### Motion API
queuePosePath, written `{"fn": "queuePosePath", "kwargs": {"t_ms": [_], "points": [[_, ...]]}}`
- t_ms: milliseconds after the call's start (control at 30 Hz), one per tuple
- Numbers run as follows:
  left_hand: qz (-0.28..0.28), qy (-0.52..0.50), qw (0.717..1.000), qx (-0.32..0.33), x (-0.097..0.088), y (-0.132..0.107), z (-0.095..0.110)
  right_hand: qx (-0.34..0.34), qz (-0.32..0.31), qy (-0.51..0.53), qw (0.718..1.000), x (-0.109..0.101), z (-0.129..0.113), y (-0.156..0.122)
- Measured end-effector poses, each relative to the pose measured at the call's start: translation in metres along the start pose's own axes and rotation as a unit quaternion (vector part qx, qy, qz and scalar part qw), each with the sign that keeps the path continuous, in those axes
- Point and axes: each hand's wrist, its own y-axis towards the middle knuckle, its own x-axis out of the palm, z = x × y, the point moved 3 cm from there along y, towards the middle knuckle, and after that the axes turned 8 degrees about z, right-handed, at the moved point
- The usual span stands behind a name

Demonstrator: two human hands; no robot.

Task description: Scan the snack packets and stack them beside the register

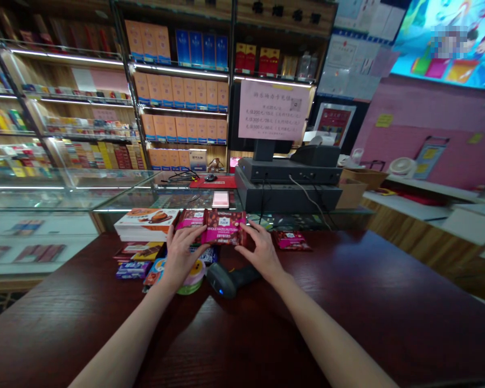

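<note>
Head view: left hand [181, 253] and right hand [262, 253] both on one flat dark red foil-wrapped hazelnut chocolate bar [222, 226], held level just above the far edge of the dark brown wooden countertop [388, 302], left of its middle. Left fingers are curled narrow round the bar's left end with the thumb under. Right fingers are spread wider over the right end; the thumb's contact is hidden, so grip strength there is unclear. A grey handheld barcode scanner [226, 279] lies on the countertop directly under the wrists, its blue light on, touched by neither hand. Just left of it are a round green-and-pink tub [192, 283] and a loose heap of small bright snack wrappers [135, 261]. Beyond that heap, at the far edge, is a stack of flat white-and-orange boxes [145, 223]. A small red packet [293, 241] lies alone, right of the right hand. A black cash register [286, 183] sits beyond the counter on the glass display case [64, 188]. Risks, as I judge them: the bar is thin and pinched only at its ends, so squeezing could bend or snap it. A wrist dropping could knock the scanner or roll the tub. The wrapper heap is crowded, so a sideways sweep of the left forearm could push pieces off the near-left part of the countertop.
</note>
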Motion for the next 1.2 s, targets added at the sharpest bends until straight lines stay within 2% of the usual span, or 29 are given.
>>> {"fn": "queuePosePath", "kwargs": {"t_ms": [767,1200], "points": [[-0.028,-0.003,0.999,0.032,0.013,0.005,0.019,0.005,0.006,-0.016,1.0,-0.016,0.019,-0.003],[-0.052,-0.01,0.998,0.024,0.032,0.011,0.037,0.014,0.015,-0.026,0.999,-0.033,0.039,-0.01]]}}
